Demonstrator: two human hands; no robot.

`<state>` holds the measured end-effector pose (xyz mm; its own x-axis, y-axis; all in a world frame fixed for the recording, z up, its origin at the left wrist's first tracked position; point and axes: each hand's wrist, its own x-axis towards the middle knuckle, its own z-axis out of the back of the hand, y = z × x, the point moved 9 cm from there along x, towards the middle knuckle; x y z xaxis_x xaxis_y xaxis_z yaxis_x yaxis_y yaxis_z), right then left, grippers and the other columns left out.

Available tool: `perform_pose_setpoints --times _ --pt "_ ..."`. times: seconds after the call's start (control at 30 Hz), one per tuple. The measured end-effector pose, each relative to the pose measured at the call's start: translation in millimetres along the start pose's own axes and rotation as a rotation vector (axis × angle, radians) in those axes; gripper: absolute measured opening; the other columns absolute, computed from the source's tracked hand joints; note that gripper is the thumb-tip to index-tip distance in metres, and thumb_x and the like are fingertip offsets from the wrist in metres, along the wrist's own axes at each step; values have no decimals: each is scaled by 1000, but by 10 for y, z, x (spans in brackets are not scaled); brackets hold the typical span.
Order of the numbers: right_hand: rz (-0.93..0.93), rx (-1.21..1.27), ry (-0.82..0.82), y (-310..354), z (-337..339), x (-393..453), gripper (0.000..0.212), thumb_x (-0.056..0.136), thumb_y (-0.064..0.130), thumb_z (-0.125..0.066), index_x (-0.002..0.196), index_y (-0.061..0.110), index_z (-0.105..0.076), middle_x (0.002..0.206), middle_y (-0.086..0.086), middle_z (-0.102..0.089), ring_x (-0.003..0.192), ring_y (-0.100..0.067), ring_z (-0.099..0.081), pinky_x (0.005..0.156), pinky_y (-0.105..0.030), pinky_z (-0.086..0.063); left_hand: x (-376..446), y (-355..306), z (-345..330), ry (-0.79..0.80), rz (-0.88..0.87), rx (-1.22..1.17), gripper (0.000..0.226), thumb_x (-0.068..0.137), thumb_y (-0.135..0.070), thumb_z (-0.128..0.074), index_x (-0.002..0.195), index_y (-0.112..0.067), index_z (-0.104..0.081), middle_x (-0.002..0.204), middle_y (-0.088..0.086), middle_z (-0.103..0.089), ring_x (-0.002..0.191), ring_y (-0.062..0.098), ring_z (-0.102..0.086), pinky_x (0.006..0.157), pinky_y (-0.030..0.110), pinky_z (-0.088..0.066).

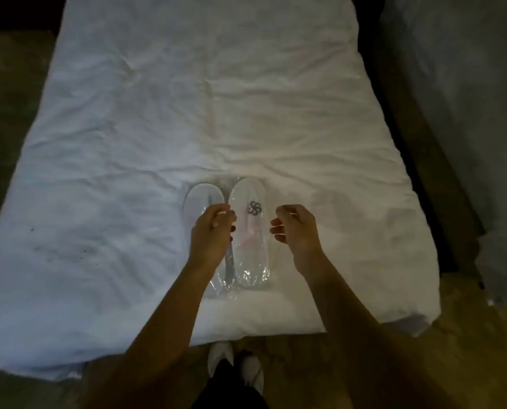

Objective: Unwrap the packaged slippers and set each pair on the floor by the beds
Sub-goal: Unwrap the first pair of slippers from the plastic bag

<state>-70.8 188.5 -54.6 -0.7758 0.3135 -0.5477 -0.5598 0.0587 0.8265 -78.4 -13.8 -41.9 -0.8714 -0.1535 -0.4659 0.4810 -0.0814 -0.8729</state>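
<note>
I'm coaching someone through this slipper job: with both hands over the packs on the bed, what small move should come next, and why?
Probably pinch the clear wrap of the logo slipper pack and pull it open. Both packs still lie wrapped on the bed. The left hand and right hand hover over them with curled fingers; whether either already grips plastic is unclear.

Light: I see a dim room; the white duvet [246, 113] is the brightest area.
Shadows: corners and floor [7, 93] fall near black.
Glare: small glints on the plastic wrap [246, 278].
Sharpness: soft, grainy.
Edges: wide-angle bowing.
</note>
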Motion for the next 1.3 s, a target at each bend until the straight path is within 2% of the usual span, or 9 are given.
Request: perform_pose_setpoints --times 0.1,0.23,0.37,0.5,0.63,0.7,0.8,1.07,1.3 --pt "-54 -105 -8 -345 -89 131 15 90 17 -60 104 10 -62 84 -6 -68 67 -17 -65 62 -26 -52 99 391 -125 23 52 167 29 92 -25 -56 118 -16 -64 112 14 -68 105 30 -63 94 42 -51" --pt "-118 -245 -50 -792 -149 307 31 85 24 -66 113 11 -60 98 -8 -68 79 -22 -66 69 -32 -53 181 861 -253 26 126 184 39 94 -29 -54 132 -20 -56 122 4 -62 106 22 -59 84 31 -46" --pt "-118 -444 -49 -1008 -215 439 46 88 34 -62 126 11 -53 119 -10 -58 104 -28 -61 87 -38 -55 268 1083 -346 38 106 222 30 96 -30 -52 123 -17 -57 111 3 -65 101 22 -64 85 35 -54" --pt "-157 -539 -56 -1116 -301 474 48 90 33 -53 130 8 -46 128 -17 -49 116 -38 -51 98 -51 -49 358 1153 -395 36 97 268 39 91 -36 -56 126 -17 -54 105 -5 -60 93 14 -59 69 20 -43" --pt "-163 -481 -47 -1138 -365 451 48 93 32 -52 132 7 -43 130 -18 -48 115 -38 -54 96 -52 -50 441 1205 -399 34 149 303 37 90 -35 -59 120 -14 -59 104 0 -62 95 19 -59 71 25 -45" --pt "-173 -475 -55 -1124 -334 438 48 91 28 -55 132 6 -42 129 -18 -49 114 -37 -54 95 -52 -51 460 1197 -378 27 186 251 29 88 -29 -59 108 -9 -64 95 7 -66 90 25 -62 80 39 -54" --pt "-173 -471 -64 -1041 -289 430 52 88 26 -62 132 7 -42 128 -17 -53 112 -36 -57 96 -50 -51 454 1097 -375 4 195 211 21 90 -23 -55 98 -6 -66 96 15 -70 94 32 -65 92 49 -53" --pt "-74 -356 -89 -447 -332 381 54 86 30 -63 133 15 -41 128 -11 -55 109 -29 -59 96 -47 -52 472 472 -348 -13 114 141 22 83 -20 -66 90 1 -69 78 9 -66 73 22 -58 69 32 -49" --pt "186 -409 -140 473 -381 90 60 81 30 -66 134 12 -44 129 -13 -50 116 -33 -52 98 -48 -47 357 -210 -216 19 59 -51 6 81 -10 -65 81 -7 -70 82 14 -67 78 22 -59 76 34 -49"
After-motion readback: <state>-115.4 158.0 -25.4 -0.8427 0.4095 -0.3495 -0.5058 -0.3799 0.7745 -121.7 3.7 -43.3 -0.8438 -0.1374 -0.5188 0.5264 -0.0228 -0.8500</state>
